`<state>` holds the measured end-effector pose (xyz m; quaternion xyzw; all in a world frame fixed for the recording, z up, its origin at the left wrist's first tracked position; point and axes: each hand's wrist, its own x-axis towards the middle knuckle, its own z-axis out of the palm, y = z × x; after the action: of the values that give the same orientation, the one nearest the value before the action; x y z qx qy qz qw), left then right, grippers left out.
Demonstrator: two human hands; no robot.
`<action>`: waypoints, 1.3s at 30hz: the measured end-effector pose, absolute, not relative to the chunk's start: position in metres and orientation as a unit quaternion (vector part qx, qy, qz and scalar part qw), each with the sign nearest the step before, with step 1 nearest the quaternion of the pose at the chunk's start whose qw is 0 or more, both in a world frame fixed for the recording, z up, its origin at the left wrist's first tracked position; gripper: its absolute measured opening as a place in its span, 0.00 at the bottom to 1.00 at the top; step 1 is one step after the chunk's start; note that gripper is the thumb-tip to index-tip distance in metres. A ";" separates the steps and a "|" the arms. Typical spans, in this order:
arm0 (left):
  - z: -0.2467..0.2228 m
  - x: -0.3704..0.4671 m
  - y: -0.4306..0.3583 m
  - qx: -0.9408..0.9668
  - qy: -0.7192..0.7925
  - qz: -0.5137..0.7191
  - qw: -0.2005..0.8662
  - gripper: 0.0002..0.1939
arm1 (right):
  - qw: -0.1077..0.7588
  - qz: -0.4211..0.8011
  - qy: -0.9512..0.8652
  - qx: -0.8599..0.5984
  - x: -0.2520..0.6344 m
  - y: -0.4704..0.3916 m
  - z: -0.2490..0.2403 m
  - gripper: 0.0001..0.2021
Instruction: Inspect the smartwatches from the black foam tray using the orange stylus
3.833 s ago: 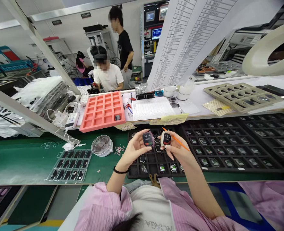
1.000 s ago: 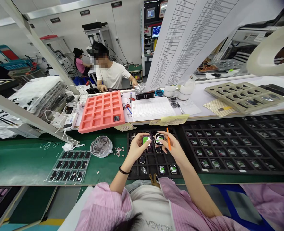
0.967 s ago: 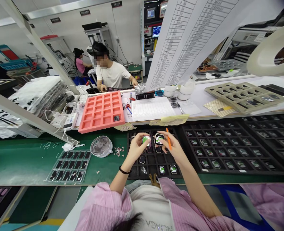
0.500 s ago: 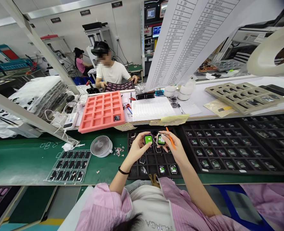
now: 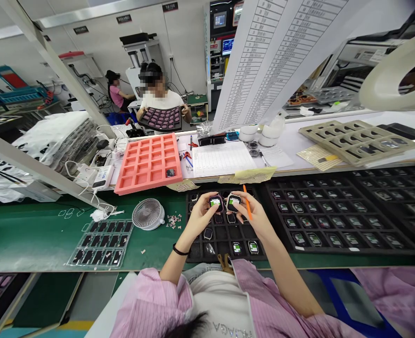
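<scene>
while a green bench (image 5: 24, 230) stretched across the lower half of the frame, a black tray (image 5: 223, 232) lay on it at lower centre. both forearms angled up and inward from the bottom edge, bringing the hands together over the tray. the left hand (image 5: 200, 213) had its fingers curled around a purple-rimmed watch (image 5: 215, 202); the right hand (image 5: 254, 213) gripped a pale-rimmed watch (image 5: 233, 201) near it, both thumbs on the screens, with an orange stick (image 5: 247, 203) slanting along the right fingers.

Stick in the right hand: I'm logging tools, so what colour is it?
The stick is orange, seen best in the head view.
</scene>
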<state>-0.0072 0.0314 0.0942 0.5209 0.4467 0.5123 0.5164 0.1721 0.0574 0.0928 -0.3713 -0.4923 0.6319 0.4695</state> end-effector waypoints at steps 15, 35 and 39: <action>0.095 -0.008 0.033 0.508 0.451 0.518 0.519 0.23 | 0.445 0.620 -0.535 -0.362 0.175 0.061 0.086 0.21; 0.093 -0.010 0.036 0.510 0.457 0.518 0.512 0.23 | 0.462 0.610 -0.513 -0.388 0.179 0.062 0.093 0.19; 0.093 -0.011 0.036 0.505 0.459 0.516 0.519 0.24 | 0.456 0.613 -0.527 -0.372 0.179 0.066 0.083 0.24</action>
<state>-0.0107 0.0358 0.0933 0.5046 0.4589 0.5156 0.5186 0.1794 0.0658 0.0834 -0.3717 -0.5269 0.6135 0.4559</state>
